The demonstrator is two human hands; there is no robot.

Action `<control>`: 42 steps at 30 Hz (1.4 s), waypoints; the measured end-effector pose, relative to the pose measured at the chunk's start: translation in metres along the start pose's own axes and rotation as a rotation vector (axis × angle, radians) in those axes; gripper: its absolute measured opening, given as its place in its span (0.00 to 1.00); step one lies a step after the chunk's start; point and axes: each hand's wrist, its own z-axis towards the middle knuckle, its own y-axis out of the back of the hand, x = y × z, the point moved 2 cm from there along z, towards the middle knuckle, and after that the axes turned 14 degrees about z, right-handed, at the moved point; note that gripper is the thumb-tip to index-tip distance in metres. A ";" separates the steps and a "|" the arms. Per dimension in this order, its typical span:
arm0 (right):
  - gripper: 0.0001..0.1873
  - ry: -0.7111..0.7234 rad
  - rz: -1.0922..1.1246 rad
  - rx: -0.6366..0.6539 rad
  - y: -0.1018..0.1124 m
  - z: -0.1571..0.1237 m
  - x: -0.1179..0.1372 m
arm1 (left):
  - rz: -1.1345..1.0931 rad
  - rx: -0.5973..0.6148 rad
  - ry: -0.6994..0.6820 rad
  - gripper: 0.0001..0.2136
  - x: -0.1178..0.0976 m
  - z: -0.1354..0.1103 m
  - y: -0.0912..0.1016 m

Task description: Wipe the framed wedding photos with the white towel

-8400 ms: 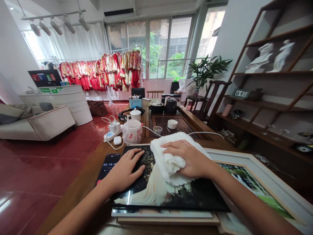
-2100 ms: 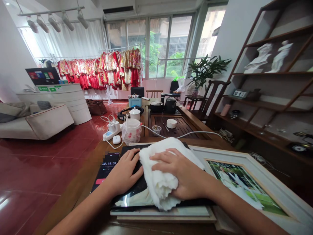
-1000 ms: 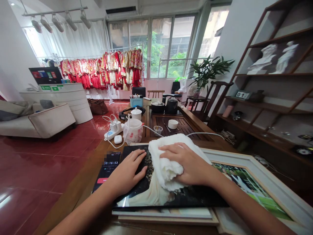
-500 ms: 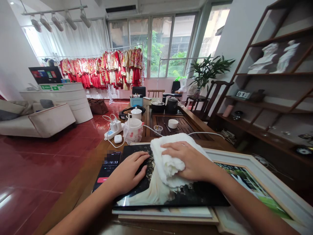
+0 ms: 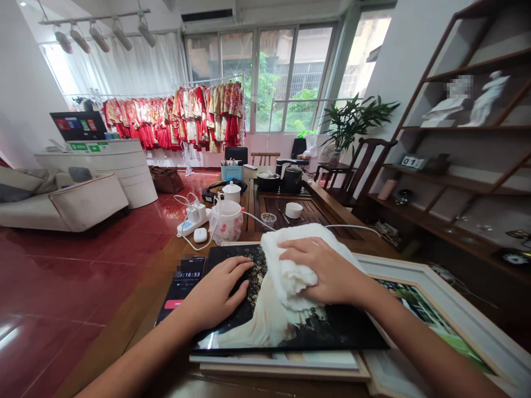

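Note:
A glossy dark photo panel (image 5: 332, 331) lies on a stack of frames on the wooden table (image 5: 136, 320) in front of me. My left hand (image 5: 218, 296) rests flat on its left part, fingers spread. My right hand (image 5: 329, 271) presses a bunched white towel (image 5: 290, 265) onto the panel's upper middle, fingers curled over the cloth. A large white-framed photo (image 5: 448, 309) lies under the panel to the right.
A phone (image 5: 182, 279) showing a timer lies left of the panel. Behind stand a white teapot (image 5: 226, 221), a power strip with cables (image 5: 191, 221), a small cup (image 5: 293, 210) and kettles (image 5: 282, 179). Wooden shelves (image 5: 468, 182) run along the right.
My right hand has slid the towel back up and to the right across the panel, after a stroke down toward the near edge about two seconds ago. My left hand has stayed in place.

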 end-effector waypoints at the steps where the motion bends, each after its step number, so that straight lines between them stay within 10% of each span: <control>1: 0.26 0.011 0.016 0.022 -0.001 0.000 0.004 | -0.001 0.000 0.000 0.17 0.000 0.002 -0.001; 10: 0.25 0.016 0.043 0.093 -0.007 0.001 0.037 | -0.009 -0.015 -0.010 0.17 0.001 0.011 -0.002; 29: 0.25 -0.033 -0.068 -0.031 -0.002 0.001 -0.006 | 0.005 -0.007 -0.007 0.17 0.001 -0.002 0.001; 42: 0.27 0.022 -0.048 0.063 -0.016 0.005 0.033 | -0.007 -0.011 -0.016 0.17 0.000 0.012 -0.002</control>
